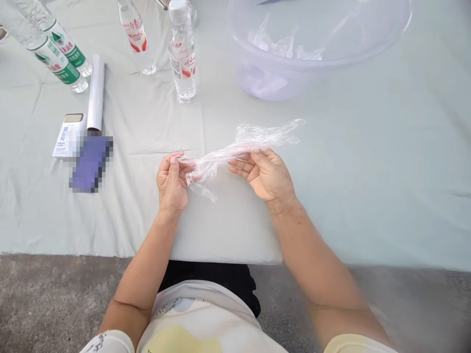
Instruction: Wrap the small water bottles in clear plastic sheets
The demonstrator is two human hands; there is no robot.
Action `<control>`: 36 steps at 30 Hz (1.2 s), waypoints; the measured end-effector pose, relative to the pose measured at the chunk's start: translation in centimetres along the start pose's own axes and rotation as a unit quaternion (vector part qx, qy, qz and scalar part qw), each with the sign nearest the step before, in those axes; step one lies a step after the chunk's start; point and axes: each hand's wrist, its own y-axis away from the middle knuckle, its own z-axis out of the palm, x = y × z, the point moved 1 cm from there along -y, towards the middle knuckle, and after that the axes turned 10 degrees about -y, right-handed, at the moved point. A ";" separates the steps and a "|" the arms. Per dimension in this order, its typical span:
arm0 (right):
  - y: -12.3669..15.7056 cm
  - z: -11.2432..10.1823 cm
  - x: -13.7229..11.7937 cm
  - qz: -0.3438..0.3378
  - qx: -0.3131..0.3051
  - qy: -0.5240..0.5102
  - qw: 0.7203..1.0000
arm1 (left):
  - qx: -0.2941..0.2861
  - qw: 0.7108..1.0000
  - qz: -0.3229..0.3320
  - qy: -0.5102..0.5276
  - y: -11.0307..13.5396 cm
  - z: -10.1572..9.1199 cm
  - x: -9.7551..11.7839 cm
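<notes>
Thin, clear plastic film (pixel 222 156), crumpled, bunched lengthwise between both hands (pixel 172 185) (pixel 271 176).

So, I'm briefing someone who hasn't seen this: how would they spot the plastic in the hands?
Find the cloth-covered table and, toward its near edge, the left hand and right hand. Between them runs a clear, crumpled strip of plastic. Unlike the clear plastic in the purple basin, this piece is held in both hands.
</notes>
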 end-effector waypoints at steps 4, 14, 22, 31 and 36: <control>0.0 0.1 -0.3 -0.024 0.026 0.009 0.999 | 0.029 0.998 0.026 -0.042 0.2 -0.6 0.5; 0.4 0.3 -1.6 -0.066 0.045 0.015 0.997 | 0.035 0.930 0.354 -0.092 3.8 -0.2 6.7; 0.4 -0.1 -2.4 -0.082 0.037 -0.011 0.996 | 0.175 0.862 0.451 -0.153 6.2 -0.2 9.9; 1.3 0.5 -2.4 -0.099 -0.033 0.000 0.995 | -0.131 0.768 0.346 -0.523 3.0 6.8 4.8; 1.2 0.2 -1.7 -0.151 -0.017 0.093 0.984 | -0.147 0.880 0.164 -0.420 1.7 5.8 3.0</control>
